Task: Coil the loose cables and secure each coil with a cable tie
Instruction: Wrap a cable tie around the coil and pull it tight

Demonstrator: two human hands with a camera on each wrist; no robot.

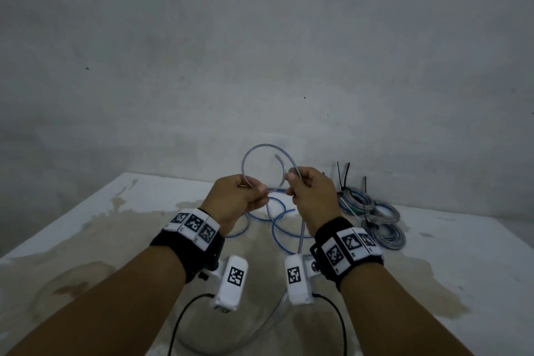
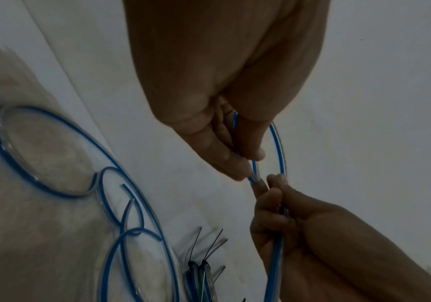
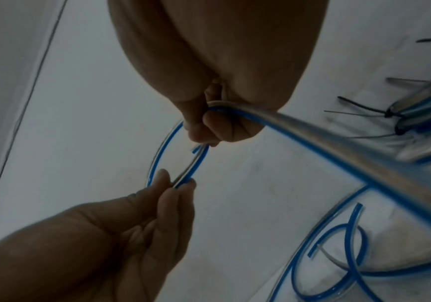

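Observation:
A clear cable with a blue stripe (image 1: 252, 154) arches in a loop above my two hands, held over the table. My left hand (image 1: 245, 196) pinches the loop's left side between thumb and fingers (image 2: 245, 163). My right hand (image 1: 306, 193) grips the other side, and the cable (image 3: 338, 143) runs down past its wrist. The cable's cut end (image 1: 278, 156) curls free inside the loop. More loose blue-striped cable (image 1: 277, 220) lies in loops on the table under the hands.
Finished coils (image 1: 375, 217) bound with black cable ties (image 1: 345, 179) lie at the right, near the wall. The white table (image 1: 86, 225) is stained brown. A grey wall (image 1: 260, 52) stands close behind. Black camera leads (image 1: 185, 315) hang from both wrists.

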